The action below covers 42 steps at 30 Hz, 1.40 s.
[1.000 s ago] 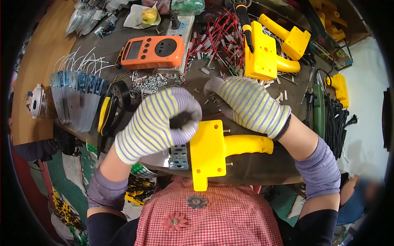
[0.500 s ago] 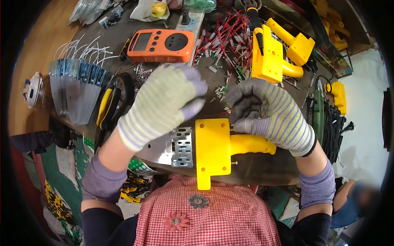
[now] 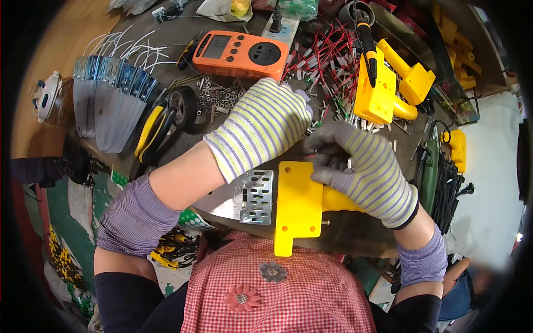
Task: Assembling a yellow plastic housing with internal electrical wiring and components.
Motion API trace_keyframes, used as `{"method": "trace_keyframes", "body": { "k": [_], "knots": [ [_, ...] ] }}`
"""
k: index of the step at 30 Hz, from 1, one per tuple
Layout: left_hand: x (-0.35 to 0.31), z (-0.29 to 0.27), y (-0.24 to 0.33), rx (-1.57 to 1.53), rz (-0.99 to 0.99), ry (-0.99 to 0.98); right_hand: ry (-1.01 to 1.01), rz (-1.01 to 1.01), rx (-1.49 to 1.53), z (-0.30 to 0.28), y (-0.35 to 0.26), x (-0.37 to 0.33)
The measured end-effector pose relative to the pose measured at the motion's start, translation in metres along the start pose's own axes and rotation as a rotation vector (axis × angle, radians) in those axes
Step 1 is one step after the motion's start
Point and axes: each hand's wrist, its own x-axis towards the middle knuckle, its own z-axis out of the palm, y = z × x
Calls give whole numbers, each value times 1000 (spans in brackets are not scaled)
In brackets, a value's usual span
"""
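Left hand (image 3: pixel 269 119): fingers curled, fingertips hidden; whether it grips a part cannot be told. Right hand (image 3: pixel 369 172): fingers bent inward, thumb overlapping the housing's upper edge; grip and contact cannot be determined. The yellow housing (image 3: pixel 298 202) lies on the table (image 3: pixel 355 233), below and between both hands, its handle (image 3: pixel 341 202) partly covered by the right hand. A slotted metal plate (image 3: pixel 257 197) sits below the left hand, just beside the housing. An orange meter (image 3: pixel 241 55) lies beyond the left hand.
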Motion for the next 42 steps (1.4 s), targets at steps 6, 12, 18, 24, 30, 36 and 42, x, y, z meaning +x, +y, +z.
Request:
{"method": "trace_keyframes", "body": {
  "k": [6, 12, 18, 24, 30, 36, 42],
  "knots": [
    [-33, -15, -10, -423, -37, 276, 119, -499, -649, -18, 36, 26],
    [-78, -52, 20, -1033, -134, 106, 22, -547, -1220, -5, 31, 43],
    [-84, -60, 38, -731, 172, -3, 117, -543, -1002, -11, 27, 33],
    [-85, -61, 42, -730, 270, -21, -106, -212, -271, -8, -7, -55],
    [-57, -48, 20, -688, -130, 240, 45, -365, -503, 27, 12, -71],
    [1, -13, 12, -397, -60, -45, 5, -390, -628, 30, 5, -66],
    [17, -4, 18, -194, 20, -109, 19, -394, -643, 25, -1, -67]
  ]
}}
